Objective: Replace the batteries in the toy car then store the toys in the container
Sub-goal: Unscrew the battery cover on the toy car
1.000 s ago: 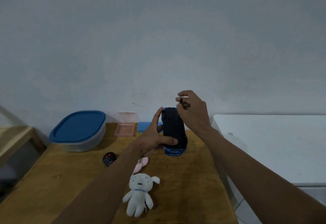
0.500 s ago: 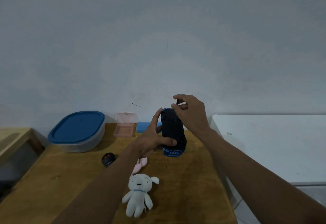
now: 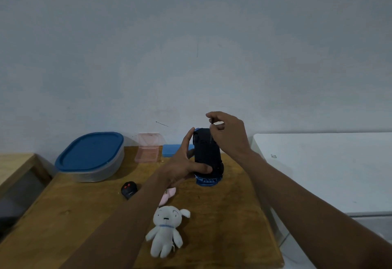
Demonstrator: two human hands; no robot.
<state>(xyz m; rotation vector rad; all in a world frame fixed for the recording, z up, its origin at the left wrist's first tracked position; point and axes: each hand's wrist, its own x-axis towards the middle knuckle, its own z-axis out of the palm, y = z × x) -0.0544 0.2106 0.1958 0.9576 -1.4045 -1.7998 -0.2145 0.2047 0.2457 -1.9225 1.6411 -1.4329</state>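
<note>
- I see a plain pale grey-blue wall [image 3: 191, 35] filling most of the view, dimly and evenly lit, with no window in sight.
- A short dark scratch [image 3: 162, 124] marks the wall low down, and a thin vertical line [image 3: 197, 49] sits higher up.
- A wooden table [image 3: 74, 215] with a warm brown top stands against the wall.
- Just beside it on the right, a white surface [image 3: 318, 173] also reaches the wall.
- At the left edge I make out another light wooden piece [image 3: 12, 167], with a shadowed gap between it and the table.
- A strip of pale floor [image 3: 297, 256] shows at the bottom right.
</note>
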